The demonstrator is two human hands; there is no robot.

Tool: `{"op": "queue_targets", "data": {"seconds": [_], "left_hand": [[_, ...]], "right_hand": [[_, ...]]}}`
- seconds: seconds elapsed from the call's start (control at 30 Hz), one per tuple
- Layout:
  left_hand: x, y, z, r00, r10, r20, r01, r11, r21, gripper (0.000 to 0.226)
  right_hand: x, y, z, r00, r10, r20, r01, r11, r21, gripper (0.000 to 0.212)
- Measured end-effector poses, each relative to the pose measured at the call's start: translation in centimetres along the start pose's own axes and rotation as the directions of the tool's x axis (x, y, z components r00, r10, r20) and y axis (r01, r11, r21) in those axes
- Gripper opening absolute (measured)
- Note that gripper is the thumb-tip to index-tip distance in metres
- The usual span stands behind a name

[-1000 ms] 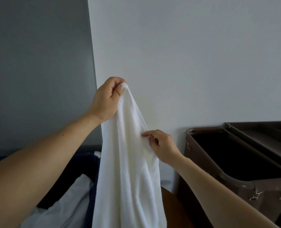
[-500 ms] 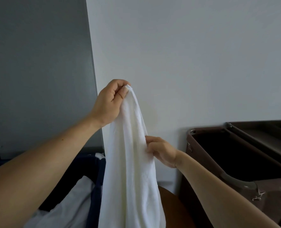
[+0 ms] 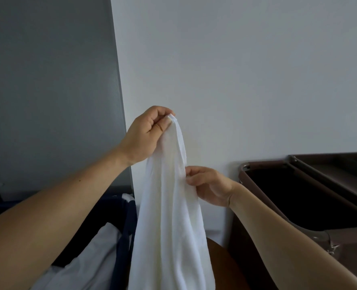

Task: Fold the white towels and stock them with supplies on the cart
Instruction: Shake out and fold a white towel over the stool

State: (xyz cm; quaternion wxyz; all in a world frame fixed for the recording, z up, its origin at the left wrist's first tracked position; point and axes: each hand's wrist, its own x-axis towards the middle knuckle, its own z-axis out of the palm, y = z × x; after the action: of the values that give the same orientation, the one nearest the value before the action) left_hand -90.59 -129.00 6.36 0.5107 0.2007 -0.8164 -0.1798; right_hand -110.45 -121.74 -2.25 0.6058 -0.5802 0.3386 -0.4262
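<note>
A white towel (image 3: 169, 216) hangs straight down in front of me, bunched into a long drape. My left hand (image 3: 144, 136) pinches its top corner between thumb and fingers, held up against the white wall. Lower and to the right, my right hand (image 3: 209, 186) grips the towel's right edge with curled fingers. The towel's bottom end runs out of the frame.
A dark blue bin (image 3: 123, 225) at lower left holds more white linen (image 3: 89, 262). The brown cart (image 3: 299, 195) with a dark open compartment stands at right against the wall. A round brown surface (image 3: 223, 266) shows behind the towel.
My right hand has slid a little down and left along the towel's edge and closed its fingers on it. The left hand keeps the corner up, nearly still.
</note>
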Motion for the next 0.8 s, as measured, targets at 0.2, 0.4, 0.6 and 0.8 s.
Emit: {"op": "queue_targets", "data": {"seconds": [0.2,0.4,0.6,0.8], "left_hand": [[-0.3,-0.5,0.0,1.0,-0.003,0.025,0.003,1.0,-0.007,0.016],[0.7,-1.7,-0.5,0.999,0.01,-0.05,-0.008,0.999,0.052,0.014],[1.3,-4.7,-2.8,0.978,-0.059,-0.201,0.078,0.993,0.086,0.012],[1.3,-7.5,-4.0,0.946,-0.111,-0.304,0.157,0.979,0.131,0.021]], "right_hand": [[-0.2,-1.0,0.6,0.996,-0.048,-0.076,0.037,0.988,-0.148,0.004],[-0.1,3.0,0.5,0.979,-0.007,-0.202,-0.108,0.827,-0.552,0.027],[-2.1,4.7,-2.2,0.958,-0.019,-0.287,-0.162,0.789,-0.593,0.038],[-2.7,5.2,-5.0,0.927,-0.09,-0.365,-0.201,0.701,-0.684,0.017]]}}
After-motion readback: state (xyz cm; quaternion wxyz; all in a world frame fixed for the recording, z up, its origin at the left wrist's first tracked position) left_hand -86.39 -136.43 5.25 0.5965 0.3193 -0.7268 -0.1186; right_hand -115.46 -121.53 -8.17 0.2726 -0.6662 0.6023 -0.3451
